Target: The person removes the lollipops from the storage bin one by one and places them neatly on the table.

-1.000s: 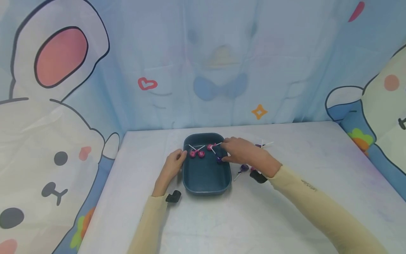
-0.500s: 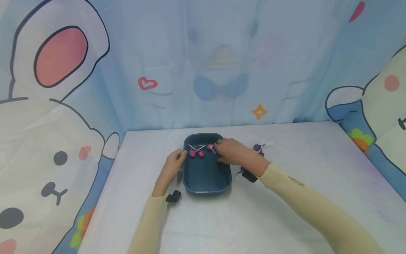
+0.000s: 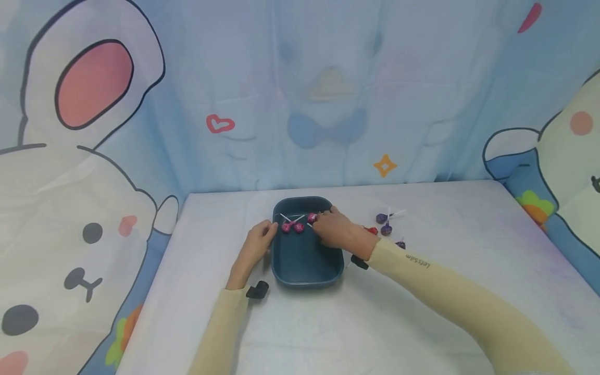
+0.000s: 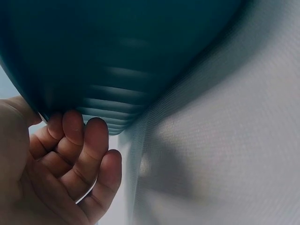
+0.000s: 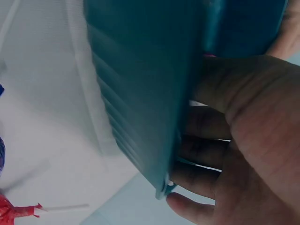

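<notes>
A dark teal tray [image 3: 307, 271] lies on the table, and my left hand [image 3: 258, 240] grips its left rim, thumb above and fingertips against the outer wall in the left wrist view. My right hand [image 3: 335, 229] reaches over the right rim into the tray and pinches a lollipop, whose white stick [image 3: 309, 225] pokes out; its candy end is hidden. Two pink lollipops [image 3: 292, 227] lie crossed in the tray's far left part. Another pink lollipop [image 3: 312, 217] sits just beyond my right fingers, partly covered. The right wrist view shows those fingers [image 5: 201, 150] curled over the rim.
To the right of the tray lie several loose lollipops: purple ones [image 3: 386, 229], a red one [image 3: 372, 230] and a dark one [image 3: 400, 244] partly behind the sleeve. A cartoon-printed curtain [image 3: 328, 156] hangs along the far table edge.
My right hand has moved left, farther into the tray, now covering the purple candy end. The lollipop's stick has shifted slightly left and nearer. My left hand has stayed on the rim.
</notes>
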`<state>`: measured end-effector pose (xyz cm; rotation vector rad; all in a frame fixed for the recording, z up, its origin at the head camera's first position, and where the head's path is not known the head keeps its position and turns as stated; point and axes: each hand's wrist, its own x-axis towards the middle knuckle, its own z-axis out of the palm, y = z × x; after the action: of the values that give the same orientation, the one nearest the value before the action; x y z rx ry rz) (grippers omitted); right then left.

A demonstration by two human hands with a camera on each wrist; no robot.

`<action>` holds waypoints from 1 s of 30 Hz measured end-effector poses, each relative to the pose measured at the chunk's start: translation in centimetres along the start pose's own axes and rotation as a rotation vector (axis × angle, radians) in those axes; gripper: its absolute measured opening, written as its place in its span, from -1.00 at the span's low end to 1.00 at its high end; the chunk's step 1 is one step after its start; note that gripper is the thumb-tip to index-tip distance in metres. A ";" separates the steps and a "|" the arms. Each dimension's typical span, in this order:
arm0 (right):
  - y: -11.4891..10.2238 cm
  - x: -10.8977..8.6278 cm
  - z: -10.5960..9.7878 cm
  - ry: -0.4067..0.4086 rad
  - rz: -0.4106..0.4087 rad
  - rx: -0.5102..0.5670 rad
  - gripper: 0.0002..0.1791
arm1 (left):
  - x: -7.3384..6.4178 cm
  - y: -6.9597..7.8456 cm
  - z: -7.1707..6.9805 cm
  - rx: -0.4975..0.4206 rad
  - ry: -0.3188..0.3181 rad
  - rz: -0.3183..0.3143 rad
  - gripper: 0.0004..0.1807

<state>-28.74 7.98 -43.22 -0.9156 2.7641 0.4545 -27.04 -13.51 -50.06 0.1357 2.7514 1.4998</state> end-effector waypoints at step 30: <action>-0.5 -0.4 0.2 0.060 -0.037 -0.023 -0.77 | -0.1 0.3 -0.1 0.010 -0.001 0.006 -0.65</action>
<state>-28.12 7.91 -43.46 -0.9999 2.7958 0.4615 -26.89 -13.43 -49.80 0.1453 2.7600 1.4875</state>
